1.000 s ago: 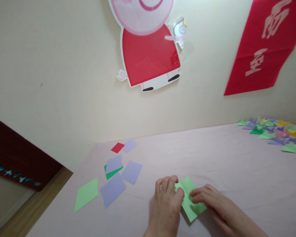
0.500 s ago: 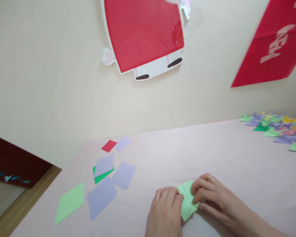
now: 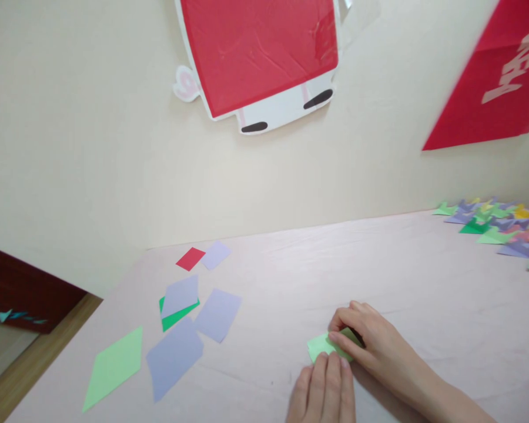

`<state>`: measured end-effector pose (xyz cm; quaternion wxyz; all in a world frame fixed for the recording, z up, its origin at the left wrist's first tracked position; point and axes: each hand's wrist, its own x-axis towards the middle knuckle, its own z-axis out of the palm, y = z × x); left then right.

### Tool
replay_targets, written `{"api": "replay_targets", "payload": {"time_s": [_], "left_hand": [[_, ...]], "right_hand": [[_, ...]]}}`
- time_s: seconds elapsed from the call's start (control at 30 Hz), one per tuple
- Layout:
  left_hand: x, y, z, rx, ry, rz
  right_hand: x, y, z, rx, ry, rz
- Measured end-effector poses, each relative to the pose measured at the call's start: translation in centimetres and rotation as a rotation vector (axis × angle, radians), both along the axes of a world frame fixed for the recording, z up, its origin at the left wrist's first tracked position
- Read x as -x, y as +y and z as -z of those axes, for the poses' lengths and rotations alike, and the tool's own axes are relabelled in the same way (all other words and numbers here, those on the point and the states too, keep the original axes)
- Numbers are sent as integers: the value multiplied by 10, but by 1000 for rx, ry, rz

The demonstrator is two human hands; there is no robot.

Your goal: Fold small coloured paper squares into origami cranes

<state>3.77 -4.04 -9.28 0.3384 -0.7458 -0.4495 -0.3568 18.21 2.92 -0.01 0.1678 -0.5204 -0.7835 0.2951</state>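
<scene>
A light green sheet of paper point(image 3: 321, 345), folded into a narrow strip, lies on the table between my two hands. My left hand point(image 3: 324, 390) is at its near edge, fingers side by side with the tips pressed onto the paper; the thumb is hidden. From the right, my right hand point(image 3: 372, 341) closes on the sheet's right part, the thumb on top and the fingers curled over the far side. These fingers hide part of the paper.
Loose paper sheets lie at left: light green point(image 3: 114, 367), several lilac ones point(image 3: 175, 358), dark green point(image 3: 180, 316) and red point(image 3: 191, 258). Folded paper pieces point(image 3: 496, 235) cluster at the far right. Behind the pale table point(image 3: 273, 282) rises a wall with red decorations point(image 3: 260, 56).
The light green paper has gone from a wider, partly opened shape to a narrower strip. My left hand has moved right to its near edge; my right hand has turned over it. The view shifted slightly.
</scene>
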Motion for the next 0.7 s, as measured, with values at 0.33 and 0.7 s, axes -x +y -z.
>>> {"api": "replay_targets", "payload": {"time_s": [0.33,0.7], "left_hand": [[8,-5,1,121,117,10],[10,-7,-11,214,66,15]], "right_hand": [[1,0,12,-159,0,-19],[3,0,13,-264,-45,-13]]}}
